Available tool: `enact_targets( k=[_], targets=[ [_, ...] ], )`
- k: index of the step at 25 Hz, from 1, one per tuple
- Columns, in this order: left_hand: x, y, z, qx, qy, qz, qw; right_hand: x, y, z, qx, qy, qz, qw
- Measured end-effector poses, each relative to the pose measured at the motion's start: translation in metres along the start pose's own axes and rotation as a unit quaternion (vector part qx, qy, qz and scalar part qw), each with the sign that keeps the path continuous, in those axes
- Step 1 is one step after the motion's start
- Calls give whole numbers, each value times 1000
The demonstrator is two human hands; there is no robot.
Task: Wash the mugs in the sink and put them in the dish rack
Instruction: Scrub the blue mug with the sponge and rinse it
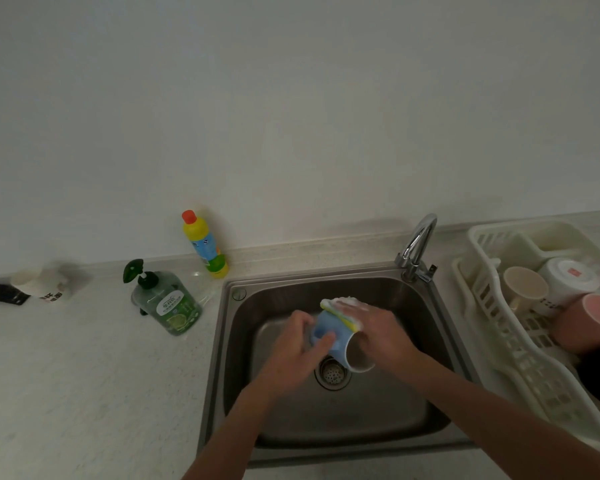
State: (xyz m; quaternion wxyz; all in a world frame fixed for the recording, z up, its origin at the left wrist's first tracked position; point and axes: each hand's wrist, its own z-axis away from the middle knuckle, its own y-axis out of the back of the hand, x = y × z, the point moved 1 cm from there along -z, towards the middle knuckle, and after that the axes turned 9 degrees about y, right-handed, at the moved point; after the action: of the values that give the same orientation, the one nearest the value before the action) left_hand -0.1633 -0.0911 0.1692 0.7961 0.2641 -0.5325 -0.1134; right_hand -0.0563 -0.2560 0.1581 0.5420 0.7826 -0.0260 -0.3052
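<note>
Blue mug [333, 336], held on its side over the steel sink [388, 420], open mouth turned toward 4 o'clock and sitting just above the drain strainer [332, 373]. That tilt likely lets suds run straight down the drain.

Left hand [297, 344] grips the mug at its base end, fingers [326, 338] curled round the handle side; probably a brace so the mug does not spin under scrubbing. Right hand [378, 329] lies over the top of the mug with fingers fairly straight, pressing a yellow sponge [340, 311] onto the wall. Foam shows at the sponge's 12 o'clock edge.

Faucet [418, 244] at 1 o'clock of the basin; no stream visible, so I judge this the soaping step, rinse not yet done.

Dish rack [492, 327] at 3 o'clock on the surface [84, 375], just beside the sink — short carry for a wet mug. It already holds a beige mug [525, 284], a white mug [568, 277], a pink mug [589, 320] and something dark I cannot identify.

Green soap pump bottle [167, 303] at 9 o'clock, yellow bottle [205, 244] at 11 o'clock against the wall. Another white cup [40, 284] stands far out at 9 o'clock.
</note>
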Motion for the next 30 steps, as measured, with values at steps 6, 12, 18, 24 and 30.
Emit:
enact_targets(
  k=[6, 12, 18, 24, 30],
  targets=[
    [10, -29, -2, -116, 303, 381, 865, -8, -6, -6, -34, 31, 115, 992],
    [5, -31, -14, 17, 285, 431, 856, 0, -8, 5, -82, 50, 72, 993],
    [0, -25, -23, 33, 284, 376, 882, -7, 3, 24, -79, 90, 97, 988],
    [15, -19, 0, -34, 157, 279, 947, -15, 2, 1, -40, 38, 104, 993],
    [17, -7, 1, 9, 144, 278, 950, -20, 12, 5, 13, 10, -97, 995]
  ],
)
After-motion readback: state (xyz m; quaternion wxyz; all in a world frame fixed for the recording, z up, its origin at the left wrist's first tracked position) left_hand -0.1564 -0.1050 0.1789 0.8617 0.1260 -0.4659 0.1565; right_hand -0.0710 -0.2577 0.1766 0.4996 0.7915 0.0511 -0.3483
